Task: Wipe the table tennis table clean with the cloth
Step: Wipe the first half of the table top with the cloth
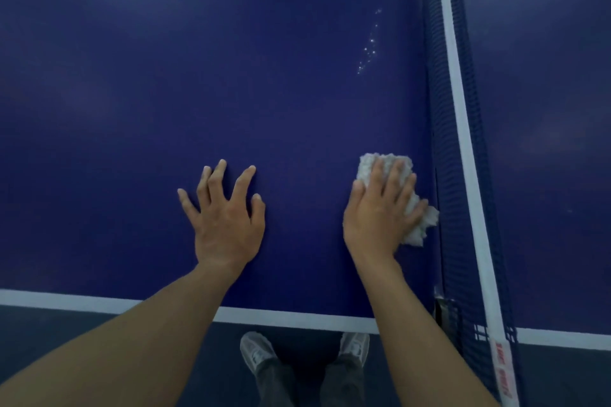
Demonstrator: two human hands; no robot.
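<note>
Beside the net point(453, 109), your right hand point(380, 211) lies flat with straight fingers, pressing the cloth point(367, 161) onto the blue desk point(165, 76). Your left hand point(228, 218) rests spread out and holds nothing. That cloth looks soft, light and fluffy, so it may bunch up; press on its middle. Shiny drops point(368, 46) sit farther up.

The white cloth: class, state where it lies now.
In the head view, the cloth lies lower right on the table, under the right hand, just left of the net.
</note>
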